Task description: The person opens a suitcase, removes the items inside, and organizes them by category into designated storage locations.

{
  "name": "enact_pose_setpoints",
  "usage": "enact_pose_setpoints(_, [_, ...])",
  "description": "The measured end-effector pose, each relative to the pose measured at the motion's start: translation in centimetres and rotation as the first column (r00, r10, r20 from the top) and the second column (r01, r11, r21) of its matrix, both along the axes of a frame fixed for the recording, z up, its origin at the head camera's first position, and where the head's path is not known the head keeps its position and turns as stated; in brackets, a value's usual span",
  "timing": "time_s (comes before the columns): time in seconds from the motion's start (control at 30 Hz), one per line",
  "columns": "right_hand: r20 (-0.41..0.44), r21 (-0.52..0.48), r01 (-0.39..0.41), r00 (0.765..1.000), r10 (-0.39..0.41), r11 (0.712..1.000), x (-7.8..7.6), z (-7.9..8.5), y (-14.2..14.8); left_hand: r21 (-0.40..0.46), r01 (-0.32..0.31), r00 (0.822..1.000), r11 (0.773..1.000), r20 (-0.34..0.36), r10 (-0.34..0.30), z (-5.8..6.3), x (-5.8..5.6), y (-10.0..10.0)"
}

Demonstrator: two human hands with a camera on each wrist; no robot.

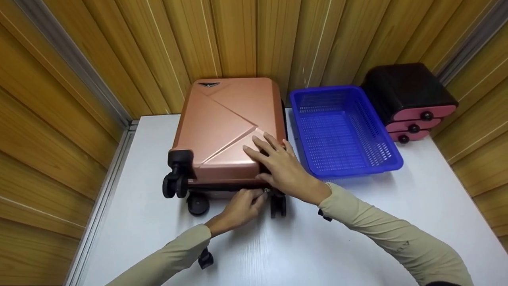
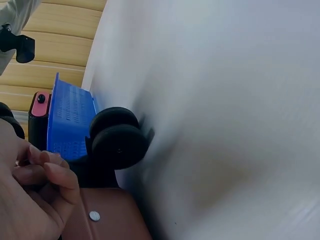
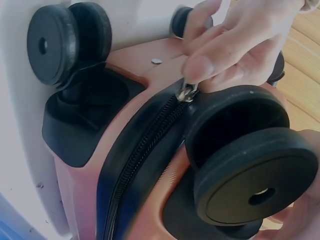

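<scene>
A rose-gold hard-shell suitcase (image 1: 226,119) lies flat on the white table, its wheeled end towards me. At that end my left hand (image 1: 242,208) pinches the metal zipper pull (image 3: 187,92) between thumb and fingers, close to the right corner wheel. Black zipper teeth (image 3: 145,150) run along the seam between the two shells, and they look closed there. My right hand (image 1: 283,169) rests with spread fingers on the near right corner of the suitcase lid. In the right wrist view, a large black double wheel (image 3: 250,175) partly covers this hand.
To the right of the suitcase stands a blue perforated plastic basket (image 1: 341,172). Behind it, at the back right, is a small black case (image 1: 412,85) with pink drawers and round black knobs. Wood-patterned panels (image 1: 238,39) wall the table at the back and sides.
</scene>
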State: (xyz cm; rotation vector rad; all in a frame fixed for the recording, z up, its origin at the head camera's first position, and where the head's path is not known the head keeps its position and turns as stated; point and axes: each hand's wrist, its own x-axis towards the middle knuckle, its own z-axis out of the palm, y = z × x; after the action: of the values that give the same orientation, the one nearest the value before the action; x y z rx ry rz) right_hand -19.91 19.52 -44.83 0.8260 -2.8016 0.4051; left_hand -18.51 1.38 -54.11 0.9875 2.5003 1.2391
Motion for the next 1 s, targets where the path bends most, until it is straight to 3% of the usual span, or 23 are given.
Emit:
enact_pose_setpoints(0.2, [-0.006, 0.024, 0.014, 1.000, -0.014, 1.000, 0.3, -0.1, -0.1, 0.043, -0.094, 0.995, 0.995, -0.021, 0.095, -0.6, 0.3, -3.9])
enact_pose_setpoints(0.43, [-0.033, 0.027, 0.040, 0.999, -0.039, 0.999, 0.5, 0.0, 0.7, 0.111, -0.175, 0.978, 0.978, 0.131, 0.161, -1.3, 0.3, -6.6])
enact_pose_setpoints(0.57, [-0.025, 0.023, 0.031, 0.999, -0.031, 0.999, 0.5, 0.1, 0.9, 0.110, -0.261, 0.956, 0.959, 0.165, 0.241, -1.6, 0.2, -8.5])
enact_pose_setpoints(0.77, [-0.005, 0.005, 0.047, 0.999, -0.047, 0.999, 0.6, 0.1, 1.4, 0.101, -0.381, 0.907, 0.919, 0.235, 0.350, -2.0, -0.1, -10.9])
enact_pose_setpoints(1.0, [-0.002, 0.008, 0.045, 0.999, -0.045, 0.999, 0.4, 0.2, 1.3, 0.076, -0.438, 0.895, 0.896, 0.126, 0.427, -2.4, -0.4, -13.6])
